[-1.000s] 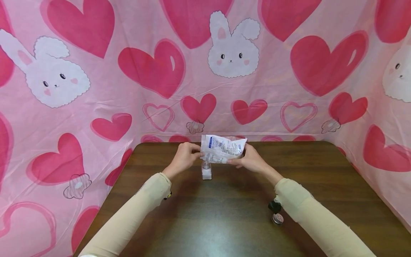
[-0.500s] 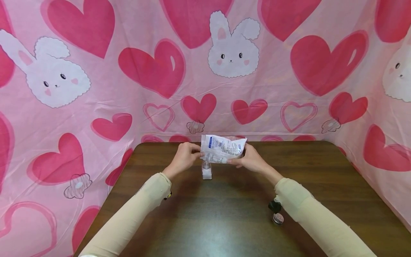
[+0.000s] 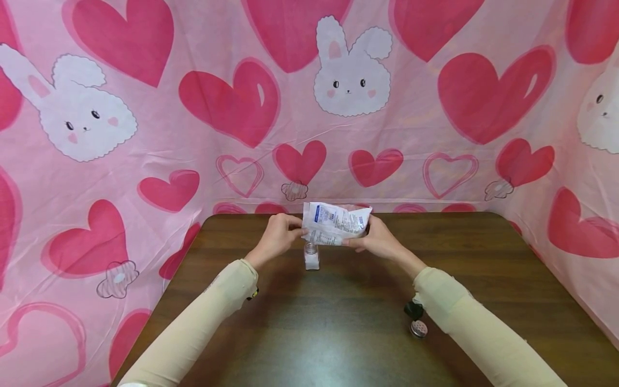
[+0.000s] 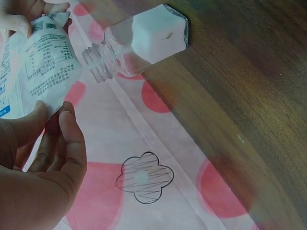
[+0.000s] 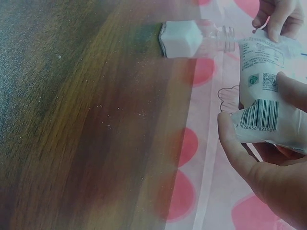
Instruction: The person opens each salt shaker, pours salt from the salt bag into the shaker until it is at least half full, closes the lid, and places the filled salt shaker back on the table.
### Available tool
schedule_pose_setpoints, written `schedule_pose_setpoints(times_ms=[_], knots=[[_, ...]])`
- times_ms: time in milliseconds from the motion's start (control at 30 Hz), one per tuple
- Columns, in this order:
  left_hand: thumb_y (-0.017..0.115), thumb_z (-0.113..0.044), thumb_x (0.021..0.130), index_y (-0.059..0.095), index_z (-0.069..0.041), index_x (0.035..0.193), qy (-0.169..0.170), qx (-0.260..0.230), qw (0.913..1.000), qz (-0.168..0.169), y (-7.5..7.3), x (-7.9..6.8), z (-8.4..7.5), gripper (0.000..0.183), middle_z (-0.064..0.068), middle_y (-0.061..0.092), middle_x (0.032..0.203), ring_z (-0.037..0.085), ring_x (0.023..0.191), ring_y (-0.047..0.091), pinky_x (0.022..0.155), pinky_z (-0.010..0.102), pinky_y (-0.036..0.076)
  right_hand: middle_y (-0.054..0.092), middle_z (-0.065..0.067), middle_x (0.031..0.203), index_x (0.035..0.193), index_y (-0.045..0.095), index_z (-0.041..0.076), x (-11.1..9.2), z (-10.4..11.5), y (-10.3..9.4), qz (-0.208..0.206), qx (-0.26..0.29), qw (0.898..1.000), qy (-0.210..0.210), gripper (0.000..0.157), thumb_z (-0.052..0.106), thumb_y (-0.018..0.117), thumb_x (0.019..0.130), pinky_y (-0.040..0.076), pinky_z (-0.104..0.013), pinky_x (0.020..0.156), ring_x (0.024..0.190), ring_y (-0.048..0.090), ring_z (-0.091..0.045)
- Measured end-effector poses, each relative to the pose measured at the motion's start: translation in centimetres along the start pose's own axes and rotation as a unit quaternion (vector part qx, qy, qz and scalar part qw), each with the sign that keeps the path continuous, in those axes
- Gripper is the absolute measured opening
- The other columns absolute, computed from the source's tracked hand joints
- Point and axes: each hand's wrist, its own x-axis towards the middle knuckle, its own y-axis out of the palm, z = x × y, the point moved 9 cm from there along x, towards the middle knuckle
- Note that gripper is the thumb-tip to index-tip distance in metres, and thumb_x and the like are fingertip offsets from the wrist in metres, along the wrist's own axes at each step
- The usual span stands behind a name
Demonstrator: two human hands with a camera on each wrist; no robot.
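From my remote station, I see a person's left hand [image 3: 279, 234] with thumb and fingertips pinched together on the edge of a white printed packet [image 3: 333, 223], while the right hand [image 3: 382, 241] has its thumb and fingers clamped round the opposite end, holding it sideways above a dark wooden table [image 3: 314, 333]. Just below the packet's lower edge, the open neck of 1 small glass jar [image 3: 311, 257] stands upright, white powder [image 4: 156, 36] filling its lower part. At near right, 1 perforated lid [image 3: 418, 329] lies beside the right sleeve [image 3: 474, 317]; a pink heart-and-rabbit cloth [image 3: 411, 107] hangs behind.
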Motion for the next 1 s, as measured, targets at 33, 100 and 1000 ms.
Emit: schedule_pose_setpoints(times_ms=[33, 100, 1000], knots=[[0.081, 0.002, 0.091, 0.083, -0.003, 0.09, 0.0, 0.0, 1.0, 0.0, 0.01, 0.01, 0.04, 0.006, 0.006, 0.076, 0.085, 0.023, 0.071, 0.055, 0.062, 0.028, 0.044, 0.069, -0.019, 0.111, 0.127, 0.057, -0.005, 0.03, -0.02, -0.01, 0.0, -0.001, 1.0, -0.001, 0.054, 0.008, 0.088, 0.084, 0.061, -0.056, 0.072, 0.087, 0.071, -0.025], [0.08, 0.002, 0.091, 0.083, -0.003, 0.091, -0.002, -0.001, 1.0, 0.001, 0.03, 0.03, 0.13, 0.005, 0.006, 0.076, 0.085, 0.023, 0.071, 0.055, 0.061, 0.028, 0.044, 0.069, -0.019, 0.111, 0.127, 0.057, -0.005, 0.06, -0.09, -0.03, 0.0, -0.004, 1.0, 0.0, 0.054, 0.007, 0.088, 0.084, 0.061, -0.056, 0.072, 0.087, 0.071, -0.026], [0.081, 0.0, 0.091, 0.083, -0.001, 0.094, -0.006, -0.004, 0.9999, 0.009, 0.25, 0.0, 0.17, 0.003, 0.006, 0.076, 0.087, 0.025, 0.073, 0.057, 0.063, 0.028, 0.046, 0.07, -0.017, 0.11, 0.128, 0.058, -0.006, 0.07, -0.42, 0.09, 0.002, 0.0, 1.0, -0.002, 0.054, 0.006, 0.087, 0.085, 0.061, -0.056, 0.071, 0.086, 0.072, -0.024]])
